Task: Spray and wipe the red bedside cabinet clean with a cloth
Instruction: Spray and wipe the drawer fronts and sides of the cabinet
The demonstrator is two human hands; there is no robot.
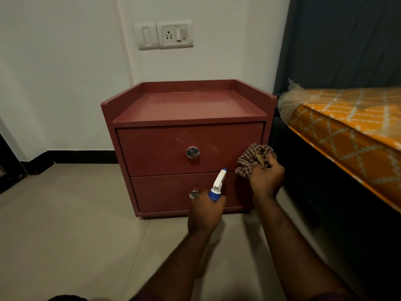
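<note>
The red bedside cabinet (165,148) stands on the floor against the white wall, with two shut drawers and round metal knobs. Pale spray marks speckle the upper drawer front. My left hand (205,211) grips a spray bottle (218,184) with a white and blue nozzle, held in front of the lower drawer and pointing up at the cabinet. The bottle's body is hidden in my fist. My right hand (267,180) grips a bunched checked cloth (251,159) close to the right end of the drawers; whether the cloth touches the cabinet I cannot tell.
A bed with an orange patterned mattress (347,131) in plastic wrap stands close to the right of the cabinet. A switch and socket plate (166,35) sits on the wall above. Beige floor tiles (76,224) stretch to the left and front.
</note>
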